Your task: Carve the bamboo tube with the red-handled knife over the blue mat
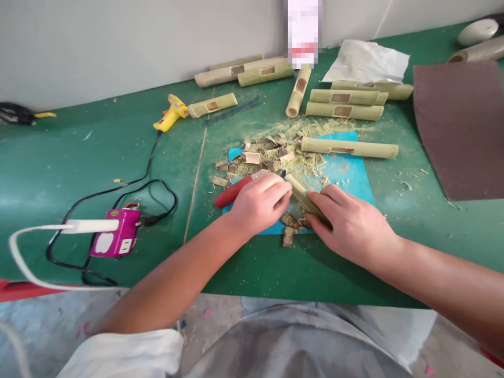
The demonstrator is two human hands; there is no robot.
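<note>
My left hand (262, 202) is closed, its fingers curled around a small tool whose dark tip (282, 173) pokes out beside the bamboo; the rest of that tool is hidden. My right hand (348, 223) grips a short bamboo tube (299, 190), slanted with its far end toward the left hand. A red handle (232, 192) lies beside my left knuckles; whether it joins the held tool I cannot tell. Bamboo chips and shavings (271, 152) are heaped on a blue sheet (358, 181) beyond both hands. A loose chip (289, 236) sits between the wrists.
Behind the heap lies a notched bamboo tube (370, 149), with more notched tubes (362, 111) farther back. A yellow glue gun (171, 114), a dark saw blade (236, 109) and a purple power adapter (114, 220) with cords occupy the left. Brown sandpaper (460, 126) covers the right.
</note>
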